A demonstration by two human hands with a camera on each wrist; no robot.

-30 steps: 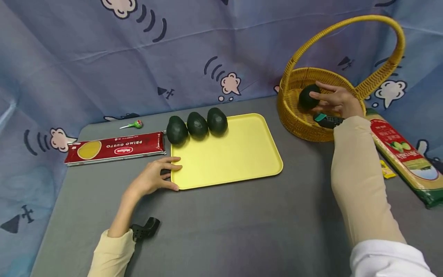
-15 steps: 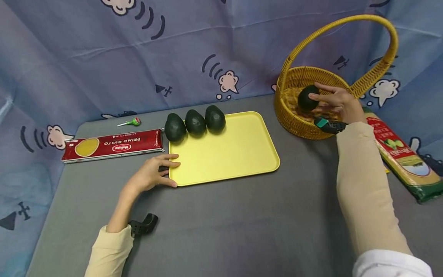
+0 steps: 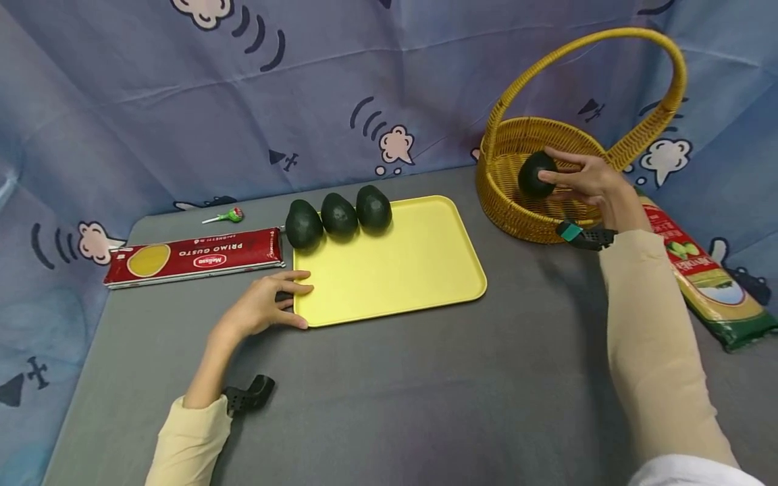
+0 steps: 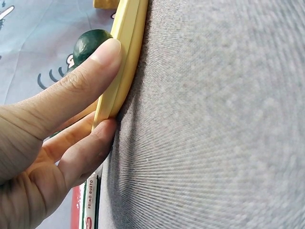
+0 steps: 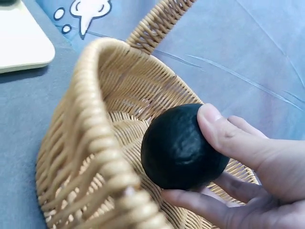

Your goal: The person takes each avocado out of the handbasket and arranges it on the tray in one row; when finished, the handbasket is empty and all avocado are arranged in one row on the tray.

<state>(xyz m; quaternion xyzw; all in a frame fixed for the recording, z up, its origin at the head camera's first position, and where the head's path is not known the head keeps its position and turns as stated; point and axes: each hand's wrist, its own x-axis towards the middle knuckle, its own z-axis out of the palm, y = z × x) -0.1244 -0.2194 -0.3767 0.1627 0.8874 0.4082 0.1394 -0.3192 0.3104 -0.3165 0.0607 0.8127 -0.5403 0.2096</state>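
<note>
My right hand (image 3: 586,179) grips a dark green avocado (image 3: 535,177) between thumb and fingers, inside the opening of the yellow wicker basket (image 3: 504,214). In the right wrist view the basket floor shows around the avocado (image 5: 181,148); whether the two touch, I cannot tell. Three more avocados, left (image 3: 303,225), middle (image 3: 339,217) and right (image 3: 373,209), lie in a row along the far left edge of the yellow tray (image 3: 395,270). My left hand (image 3: 261,304) holds that tray by its near left corner, thumb and fingers at the rim (image 4: 119,81).
A red spaghetti pack (image 3: 194,257) lies left of the tray, with a green lollipop (image 3: 231,214) behind it. Beyond my right forearm lies a red and green food bag (image 3: 705,277), partly covered. The basket's tall handle (image 3: 679,74) arches above it; a patterned curtain (image 3: 328,88) hangs behind.
The whole head view has shifted slightly. The right forearm has swung a little to the right, while that hand keeps the avocado in the basket. The left hand stays at the tray corner.
</note>
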